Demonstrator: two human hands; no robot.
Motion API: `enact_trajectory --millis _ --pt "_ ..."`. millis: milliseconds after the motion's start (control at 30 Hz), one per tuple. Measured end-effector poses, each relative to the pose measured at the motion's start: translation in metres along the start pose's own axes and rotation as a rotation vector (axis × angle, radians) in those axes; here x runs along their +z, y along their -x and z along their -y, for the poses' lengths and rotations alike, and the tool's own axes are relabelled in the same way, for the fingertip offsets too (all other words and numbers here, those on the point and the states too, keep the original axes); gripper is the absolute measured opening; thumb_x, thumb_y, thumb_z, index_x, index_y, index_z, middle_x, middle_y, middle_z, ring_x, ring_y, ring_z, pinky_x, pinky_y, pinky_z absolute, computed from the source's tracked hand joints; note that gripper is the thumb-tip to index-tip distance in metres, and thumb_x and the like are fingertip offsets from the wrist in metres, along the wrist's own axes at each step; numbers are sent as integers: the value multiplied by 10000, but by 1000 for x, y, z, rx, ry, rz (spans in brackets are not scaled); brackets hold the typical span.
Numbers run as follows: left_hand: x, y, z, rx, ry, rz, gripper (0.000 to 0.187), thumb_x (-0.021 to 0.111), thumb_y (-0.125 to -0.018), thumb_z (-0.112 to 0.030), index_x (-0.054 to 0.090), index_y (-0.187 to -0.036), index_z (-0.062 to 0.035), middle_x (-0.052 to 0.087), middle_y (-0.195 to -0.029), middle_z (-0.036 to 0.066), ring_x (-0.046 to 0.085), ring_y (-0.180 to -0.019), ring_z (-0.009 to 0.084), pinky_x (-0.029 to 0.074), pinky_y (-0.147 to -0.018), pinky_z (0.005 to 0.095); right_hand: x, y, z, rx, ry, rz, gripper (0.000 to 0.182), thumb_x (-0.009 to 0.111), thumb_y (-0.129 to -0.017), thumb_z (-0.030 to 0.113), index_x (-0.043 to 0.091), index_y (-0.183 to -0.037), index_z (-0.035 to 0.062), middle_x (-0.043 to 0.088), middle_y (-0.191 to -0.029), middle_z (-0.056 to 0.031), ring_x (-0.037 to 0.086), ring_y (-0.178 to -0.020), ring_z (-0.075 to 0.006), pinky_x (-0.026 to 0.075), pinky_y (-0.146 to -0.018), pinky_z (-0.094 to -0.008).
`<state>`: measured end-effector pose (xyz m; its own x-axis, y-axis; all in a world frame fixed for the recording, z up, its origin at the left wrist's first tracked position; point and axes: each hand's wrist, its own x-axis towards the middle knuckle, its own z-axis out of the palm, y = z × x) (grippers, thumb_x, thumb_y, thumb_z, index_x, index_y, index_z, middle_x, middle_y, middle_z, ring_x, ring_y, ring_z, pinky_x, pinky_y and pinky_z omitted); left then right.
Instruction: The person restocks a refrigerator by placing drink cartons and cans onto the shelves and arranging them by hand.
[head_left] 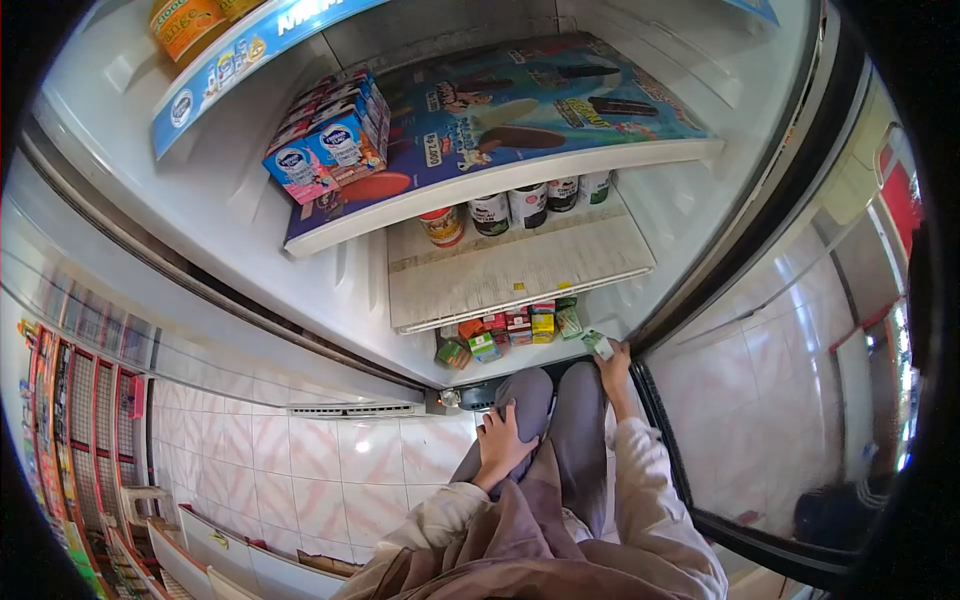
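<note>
My right hand point(615, 368) is closed on a small white and green carton point(598, 345) at the right end of the fridge's bottom level. Left of it, several small drink cartons in green, red and yellow stand on the fridge floor, among them a yellow carton point(543, 327) and a green and blue one point(484, 347). My left hand point(505, 440) rests on my left knee with its fingers spread, holding nothing.
Above the cartons is a white shelf point(520, 270) with several cans point(490, 214). A higher shelf point(500, 185) bears blue carton packs point(335, 150). The open glass door point(760, 400) stands at the right. A stocked rack point(80, 400) is at the far left.
</note>
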<state>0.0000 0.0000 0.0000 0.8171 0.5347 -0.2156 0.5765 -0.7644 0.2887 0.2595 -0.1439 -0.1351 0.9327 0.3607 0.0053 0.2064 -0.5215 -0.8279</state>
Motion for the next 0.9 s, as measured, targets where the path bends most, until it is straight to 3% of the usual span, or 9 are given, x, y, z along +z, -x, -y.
enact_trajectory --millis 167,267,367,467,533,667,767,800,900 --pt "3 6 -1 10 20 9 945 778 -694 -507 338 -1437 -122 447 -1314 272 462 -1189 400 398 -924 516 -53 82 74 255 -1172 -45 408 640 -897 19 492 -1276 43 499 -1317 -168 561 -1165 -309 504 -999 -447" --pt "-2 3 -3 11 39 38 935 778 -694 -503 345 -1432 -124 444 -1323 265 457 -1205 401 402 -927 519 -70 114 99 290 -1470 -100 371 630 -916 56 491 -1259 31 512 -1320 -166 561 -1179 -325 475 -1030 -469" --pt "0 2 0 0 23 67 936 781 -691 -496 346 -1434 -128 442 -1328 254 447 -1228 400 409 -929 526 -80 140 106 121 -1543 28 299 524 -983 133 496 -1264 34 559 -1290 -190 531 -1230 -364 401 -1099 -482" --pt "-2 2 0 -9 28 62 943 772 -695 -509 340 -1443 -131 433 -1345 253 439 -1245 401 410 -947 535 -88 153 114 213 -1727 226 347 474 -1010 207 503 -1297 14 524 -1354 -217 471 -1294 -390 348 -1138 -509" --pt "-1 4 2 -6 39 65 944 760 -705 -520 332 -1452 -132 423 -1360 260 434 -1256 405 406 -961 542 -67 166 107 290 -1620 71 378 469 -1015 262 522 -1270 -12 527 -1356 -223 466 -1305 -371 365 -1130 -515" --pt "4 5 6 7 36 44 948 747 -715 -533 325 -1462 -130 414 -1369 270 426 -1268 420 395 -966 556 -53 179 163 254 -1964 116 412 550 -911 108 507 -1295 -38 458 -1404 -279 421 -1328 -425 307 -1171 -508" --pt "5 5 8 12 41 38 953 747 -716 -537 321 -1465 -130 414 -1368 270 423 -1272 422 390 -969 558 -40 181 170 400 -2048 146 535 569 -801 -18 451 -1321 -57 441 -1401 -292 395 -1333 -459 263 -1189 -511" --pt "7 4 9 12 36 44 962 750 -710 -540 319 -1468 -134 415 -1367 270 425 -1270 423 394 -963 558 -34 180 167 396 -1981 135 545 563 -809 -6 433 -1333 -76 431 -1411 -293 378 -1349 -451 237 -1195 -525" --pt "11 5 12 40 39 14 965 753 -707 -545 320 -1467 -136 429 -1354 271 432 -1260 426 398 -958 558 -28 177 161 357 -1699 151 537 589 -811 2 455 -1332 -5 526 -1333 -211 494 -1257 -360 357 -1116 -492"
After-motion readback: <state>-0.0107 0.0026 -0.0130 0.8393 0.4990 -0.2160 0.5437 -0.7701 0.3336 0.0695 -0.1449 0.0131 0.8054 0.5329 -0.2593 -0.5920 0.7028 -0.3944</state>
